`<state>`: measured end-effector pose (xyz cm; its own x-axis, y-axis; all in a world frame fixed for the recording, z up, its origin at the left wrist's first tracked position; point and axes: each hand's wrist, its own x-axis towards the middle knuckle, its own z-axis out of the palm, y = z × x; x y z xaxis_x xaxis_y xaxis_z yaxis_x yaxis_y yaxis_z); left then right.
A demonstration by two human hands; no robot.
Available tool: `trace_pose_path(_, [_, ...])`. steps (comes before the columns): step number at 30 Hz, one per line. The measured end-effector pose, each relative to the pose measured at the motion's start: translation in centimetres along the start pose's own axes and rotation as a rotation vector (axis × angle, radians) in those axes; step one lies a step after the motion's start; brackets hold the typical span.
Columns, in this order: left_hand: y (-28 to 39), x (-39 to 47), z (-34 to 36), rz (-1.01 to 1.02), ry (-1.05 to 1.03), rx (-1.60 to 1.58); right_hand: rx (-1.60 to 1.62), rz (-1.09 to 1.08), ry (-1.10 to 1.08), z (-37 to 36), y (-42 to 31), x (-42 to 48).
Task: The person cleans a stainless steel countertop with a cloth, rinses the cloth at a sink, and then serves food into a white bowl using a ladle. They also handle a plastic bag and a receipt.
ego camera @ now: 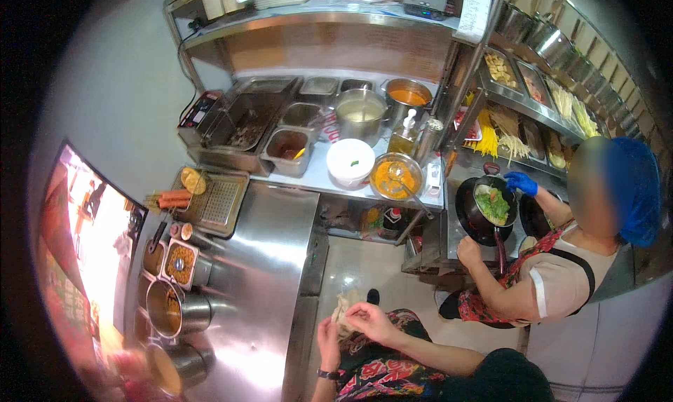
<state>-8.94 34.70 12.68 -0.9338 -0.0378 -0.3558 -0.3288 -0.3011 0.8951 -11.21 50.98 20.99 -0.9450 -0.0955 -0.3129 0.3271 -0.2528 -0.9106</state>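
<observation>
A pale, crumpled cloth-like piece (344, 312) hangs between my two hands, above the floor beside the steel counter (263, 276). My left hand (329, 341), with a dark band at its wrist, holds its left edge. From the other side, my right hand (372, 322) pinches it between thumb and fingers. Both hands are in front of my patterned apron (389, 373). What exactly the piece is cannot be told at this size.
To the right a co-worker (562, 276) with a blue glove stands at a pan of greens (493, 205). Steel pots (197, 312) line the left counter. A white tub (350, 163) and a bowl of orange sauce (386, 184) stand on the back table. A fryer (244, 118) sits behind.
</observation>
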Motion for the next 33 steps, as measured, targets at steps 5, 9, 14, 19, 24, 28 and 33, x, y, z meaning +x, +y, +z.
trace_pose_path(5, [-0.8, -2.1, -1.3, 0.094, -0.008, 0.099, -0.222, -0.066, -0.020, 3.3, -1.5, -2.2])
trace_pose_path(9, [-0.1, -3.5, -4.7, 0.377, 0.356, 0.684, -0.255, -0.009, 0.028, 4.3, -1.6, -3.5])
trace_pose_path(14, [1.9, -6.7, -11.3, 0.151, 0.536, 0.557, -0.178, -0.007, 0.146, 4.9, -0.8, -2.3])
trace_pose_path(19, [3.7, -10.5, -16.2, -0.063, 0.452, -0.772, -0.141, 0.004, 0.065, 5.6, -2.1, 2.0])
trace_pose_path(24, [3.1, -13.1, -16.4, 0.028, 0.638, -0.055, -0.407, -0.005, -0.181, 9.0, -3.5, 4.2])
trace_pose_path(28, [3.3, -14.0, -17.0, 0.102, 0.735, 0.543, -0.561, -0.007, -0.341, 9.4, -3.7, 6.7])
trace_pose_path(33, [1.9, -13.7, -18.2, 0.083, 0.727, -0.017, -0.535, 0.063, -0.444, 9.2, -5.3, 9.8])
